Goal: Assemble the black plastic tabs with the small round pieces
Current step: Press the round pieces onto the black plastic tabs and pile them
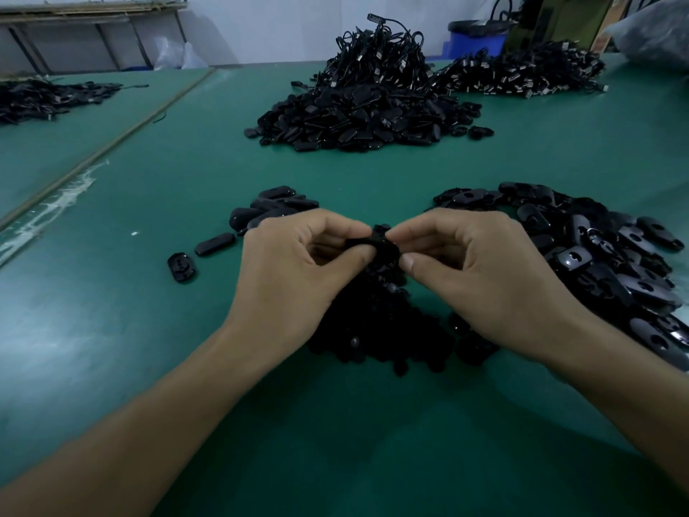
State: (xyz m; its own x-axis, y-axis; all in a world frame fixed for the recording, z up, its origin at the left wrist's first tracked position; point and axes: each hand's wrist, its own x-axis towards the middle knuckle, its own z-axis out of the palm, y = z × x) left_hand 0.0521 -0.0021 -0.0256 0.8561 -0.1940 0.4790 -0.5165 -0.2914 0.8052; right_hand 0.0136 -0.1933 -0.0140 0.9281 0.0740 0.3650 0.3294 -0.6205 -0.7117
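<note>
Both my hands meet above the middle of the green table (112,330). My left hand (298,263) pinches a black plastic tab (363,243) between thumb and forefinger. My right hand (477,270) pinches a small round black piece (382,230) against that tab's upper end. Under my hands lies a heap of small round pieces (384,330). A pile of slotted black tabs (604,255) spreads at the right. A small group of tabs (268,208) lies just beyond my left hand, with two single ones (214,245) further left.
A large mound of black tabs (358,117) topped with black cords sits at the table's centre back. Another cord heap (522,69) lies back right, a flat pile (44,98) back left. A blue bin (475,39) stands behind the table.
</note>
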